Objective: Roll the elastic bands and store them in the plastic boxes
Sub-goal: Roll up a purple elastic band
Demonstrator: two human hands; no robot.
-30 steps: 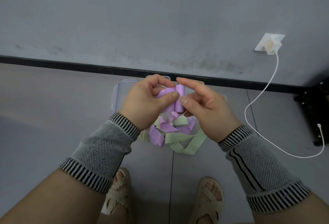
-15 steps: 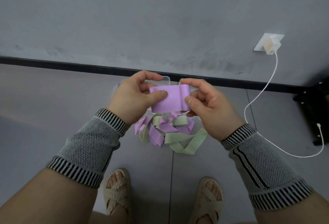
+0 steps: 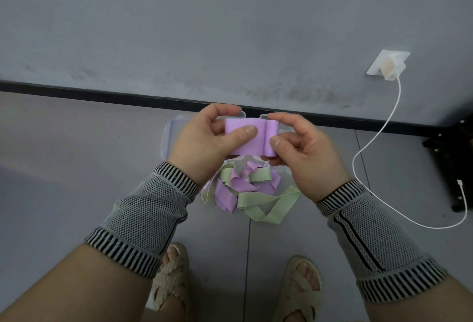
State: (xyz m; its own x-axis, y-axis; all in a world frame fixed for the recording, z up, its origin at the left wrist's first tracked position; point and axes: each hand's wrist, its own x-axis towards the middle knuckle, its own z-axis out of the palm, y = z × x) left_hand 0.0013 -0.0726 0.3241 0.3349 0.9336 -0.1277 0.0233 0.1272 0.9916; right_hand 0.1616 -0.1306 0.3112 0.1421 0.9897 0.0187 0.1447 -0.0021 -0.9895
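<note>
Your left hand [image 3: 202, 142] pinches the flat end of one smooth purple elastic band [image 3: 249, 140] held above the clear plastic boxes [image 3: 170, 132], your right hand [image 3: 304, 153] pinches its rolled end, over a loose floor pile of purple and green bands [image 3: 245, 191], too tangled to count.

We face a scuffed grey wall [image 3: 230, 27] meeting a grey tiled floor [image 3: 64, 168] at a black skirting strip [image 3: 76, 90] — a white charger [image 3: 390, 67] sits in the wall socket, its cable [image 3: 371, 188] trailing across the floor toward dark furniture [image 3: 453, 158] at right.
</note>
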